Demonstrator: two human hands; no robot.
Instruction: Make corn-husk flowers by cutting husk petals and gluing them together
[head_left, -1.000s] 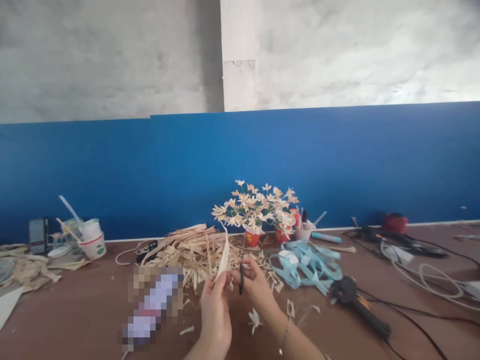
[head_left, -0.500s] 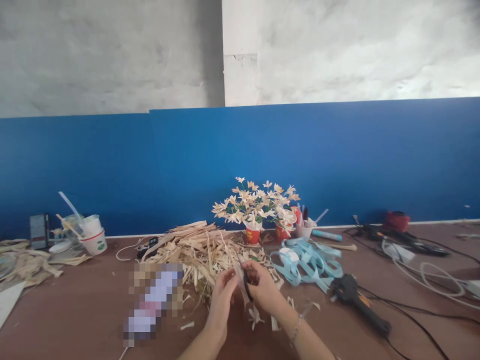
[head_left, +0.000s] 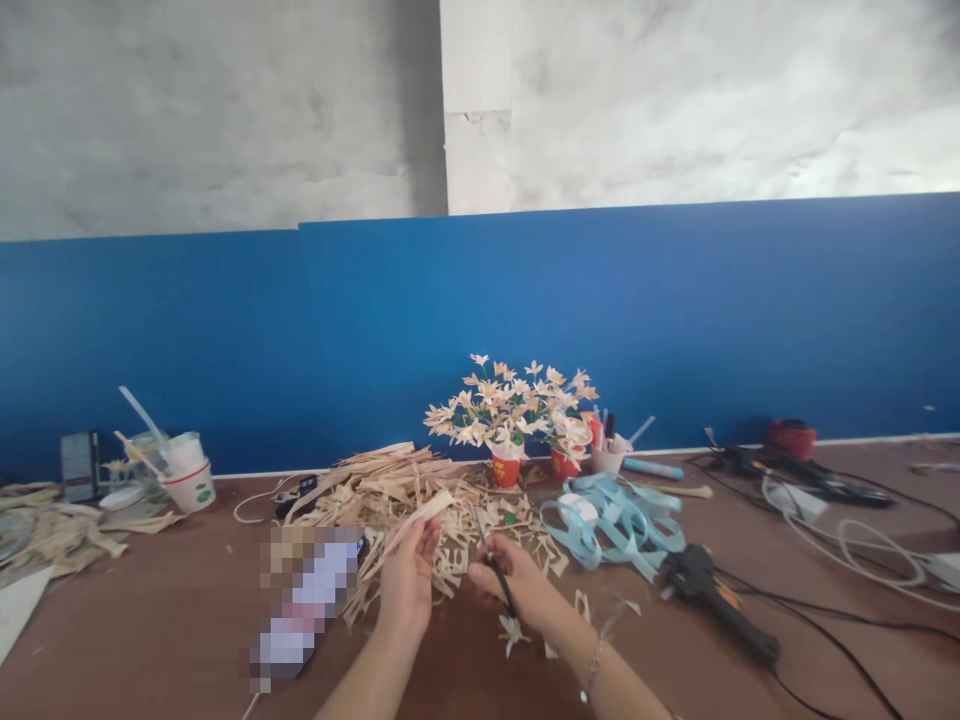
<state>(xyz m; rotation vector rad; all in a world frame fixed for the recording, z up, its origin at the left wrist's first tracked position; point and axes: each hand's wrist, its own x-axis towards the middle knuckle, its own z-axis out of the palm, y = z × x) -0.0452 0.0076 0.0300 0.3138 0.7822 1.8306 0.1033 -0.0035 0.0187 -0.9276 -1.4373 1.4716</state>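
Observation:
My left hand point(head_left: 407, 582) is closed on a pale dried husk strip point(head_left: 433, 507), whose end sticks up past the fingers. In my right hand point(head_left: 525, 588) are scissors with black handles point(head_left: 499, 578), their blades pointing away from me and apart from the strip. Just beyond both hands spreads a heap of dried husk strips point(head_left: 367, 488). A small pale husk flower point(head_left: 512, 634) lies on the table below the scissors.
Husk flowers point(head_left: 517, 400) stand in red cups point(head_left: 505, 470) by the blue partition point(head_left: 360, 330). Tangled light-blue ribbon point(head_left: 630, 520) and a black glue gun point(head_left: 720, 605) with cables lie right. A phone with a pixelated screen point(head_left: 307, 605) lies left; a white cup point(head_left: 189, 487) stands farther left.
My left hand has moved left and up with the husk strip, away from the scissors. My right hand stays nearly in place, and a gap now separates the hands.

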